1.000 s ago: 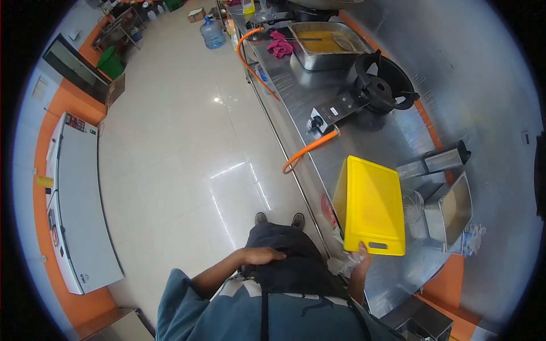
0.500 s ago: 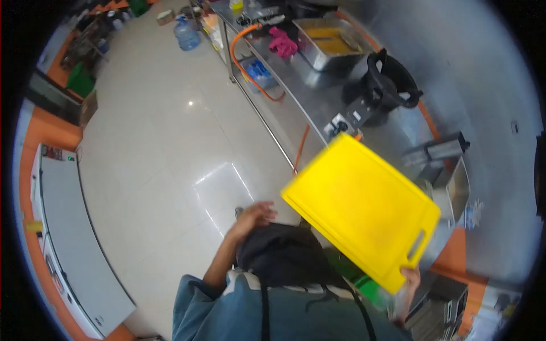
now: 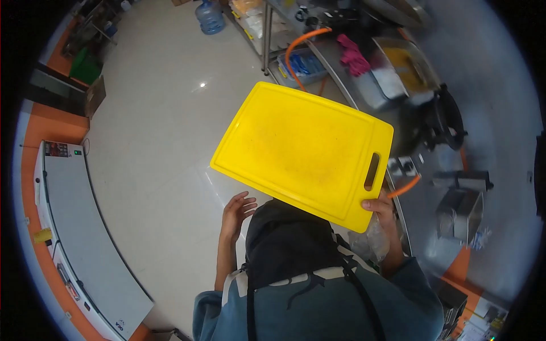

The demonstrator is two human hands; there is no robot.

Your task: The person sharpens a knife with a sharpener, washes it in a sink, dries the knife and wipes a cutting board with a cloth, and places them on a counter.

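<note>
A yellow cutting board (image 3: 301, 150) with a grooved border and a slot handle is held up in front of my body. My right hand (image 3: 382, 207) grips its lower right corner below the slot, thumb on the upper face and the other fingers hidden beneath. Beside that wrist hangs a clear plastic bag (image 3: 371, 241); I cannot tell what holds it. My left hand (image 3: 238, 211) is in the air near the board's lower left side, apart from it, fingers spread and holding nothing. A black apron (image 3: 290, 241) covers my front.
Along the right runs a steel counter (image 3: 418, 213) with a gas burner (image 3: 446, 122), a steel pan (image 3: 418, 68), a pink cloth (image 3: 352, 55) and a steel container (image 3: 459, 213). An orange hose (image 3: 291, 54) hangs off its edge. A white chest freezer (image 3: 94, 227) lines the left wall. A water jug (image 3: 209, 18) stands on the tiled floor.
The cutting board has swung left, away from the counter and across my front, turning flatter to my view. My right hand keeps its hold. My left hand's fingers have spread more.
</note>
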